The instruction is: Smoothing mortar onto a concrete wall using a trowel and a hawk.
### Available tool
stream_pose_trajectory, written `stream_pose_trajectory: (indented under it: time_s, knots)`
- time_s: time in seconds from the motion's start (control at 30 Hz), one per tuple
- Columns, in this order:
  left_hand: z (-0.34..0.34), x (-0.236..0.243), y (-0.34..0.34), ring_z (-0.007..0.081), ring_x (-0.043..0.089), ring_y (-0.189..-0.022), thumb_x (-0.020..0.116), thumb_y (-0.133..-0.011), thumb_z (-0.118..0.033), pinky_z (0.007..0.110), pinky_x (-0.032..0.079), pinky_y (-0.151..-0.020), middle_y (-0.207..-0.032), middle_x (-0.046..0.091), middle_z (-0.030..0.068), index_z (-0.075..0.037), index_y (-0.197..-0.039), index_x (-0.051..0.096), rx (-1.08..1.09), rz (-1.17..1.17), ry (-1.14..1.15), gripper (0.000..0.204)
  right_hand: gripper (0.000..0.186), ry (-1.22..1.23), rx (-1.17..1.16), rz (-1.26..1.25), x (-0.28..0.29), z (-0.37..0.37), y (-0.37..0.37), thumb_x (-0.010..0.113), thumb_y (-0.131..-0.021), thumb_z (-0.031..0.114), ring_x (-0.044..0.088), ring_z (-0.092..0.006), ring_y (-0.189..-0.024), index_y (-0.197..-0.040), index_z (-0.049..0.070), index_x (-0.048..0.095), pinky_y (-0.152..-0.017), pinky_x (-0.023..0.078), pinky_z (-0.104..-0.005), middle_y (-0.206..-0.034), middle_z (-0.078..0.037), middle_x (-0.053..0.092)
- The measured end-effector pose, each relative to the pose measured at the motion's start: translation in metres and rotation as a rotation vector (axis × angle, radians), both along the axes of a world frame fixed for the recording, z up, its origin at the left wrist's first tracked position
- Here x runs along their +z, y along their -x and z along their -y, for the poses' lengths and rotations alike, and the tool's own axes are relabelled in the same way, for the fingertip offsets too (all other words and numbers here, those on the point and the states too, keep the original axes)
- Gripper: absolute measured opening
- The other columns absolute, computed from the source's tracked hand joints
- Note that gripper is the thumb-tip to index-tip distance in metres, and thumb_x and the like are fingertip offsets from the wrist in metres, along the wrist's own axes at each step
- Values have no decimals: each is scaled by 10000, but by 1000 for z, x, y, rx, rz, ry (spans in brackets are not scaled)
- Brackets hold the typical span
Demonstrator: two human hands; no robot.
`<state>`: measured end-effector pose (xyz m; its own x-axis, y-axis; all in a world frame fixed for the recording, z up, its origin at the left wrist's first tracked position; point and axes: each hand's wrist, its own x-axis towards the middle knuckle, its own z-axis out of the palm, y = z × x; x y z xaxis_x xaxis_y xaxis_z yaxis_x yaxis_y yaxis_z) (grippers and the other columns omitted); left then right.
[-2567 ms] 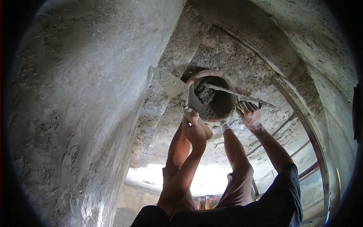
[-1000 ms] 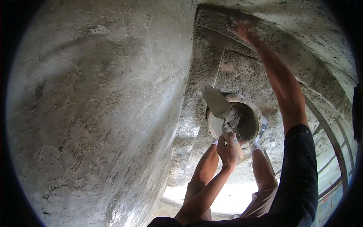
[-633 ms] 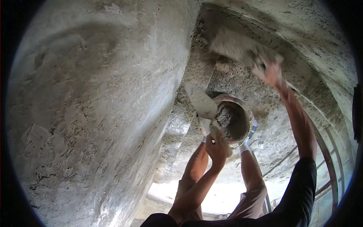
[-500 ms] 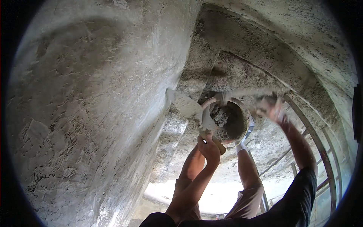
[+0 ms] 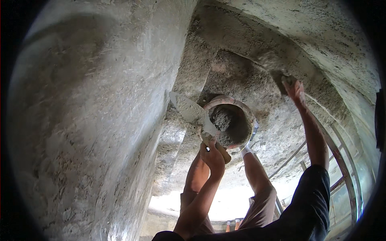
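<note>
My left hand (image 5: 213,154) is closed round the tan handle of a trowel (image 5: 185,107). Its broad, pointed blade is smeared with grey mortar and overlaps the left side of a round bucket (image 5: 247,111). Inside the bucket lies a heap of wet mortar (image 5: 222,118). Out to the upper right, my right hand (image 5: 295,91) is closed on a grey tool (image 5: 277,76), smeared by motion, so its kind cannot be made out. That tool is close to the rough surface by the curved wall.
A tall plastered wall (image 5: 100,120) fills the left side. Rough, curving masonry (image 5: 329,44) rises at the right, with a bent metal railing (image 5: 343,168) below it. My legs (image 5: 257,176) stand beside the bucket. Bright light comes from below, behind my legs.
My right hand has swung up and away from the bucket toward the curved masonry, carrying its tool. The left hand keeps the trowel beside the bucket; the whole view has shifted slightly.
</note>
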<state>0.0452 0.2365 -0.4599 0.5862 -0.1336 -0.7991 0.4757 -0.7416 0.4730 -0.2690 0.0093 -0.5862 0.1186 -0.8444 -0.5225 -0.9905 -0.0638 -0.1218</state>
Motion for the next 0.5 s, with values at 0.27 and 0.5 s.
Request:
stream_pose_trajectory:
  time_s: [0.27, 0.5]
  knots:
    - [28, 17, -14, 187, 515, -782, 547, -821, -199, 315, 411, -721, -801, 551, 104, 54, -880, 556, 117, -77, -41, 260, 590, 74, 118, 22, -26, 48, -21, 479, -808, 545, 601, -391, -776, -1136, 59, 539, -677, 485, -464, -968, -237, 602]
    - [26, 14, -9, 167, 526, -783, 483, -845, -231, 278, 464, -648, -915, 542, 83, 42, -1055, 531, -130, -65, -49, 348, 640, 258, 1174, -1126, -126, 159, -112, 475, -889, 257, 609, -364, -803, -1399, 332, 96, -431, 537, -419, -1361, -241, 294]
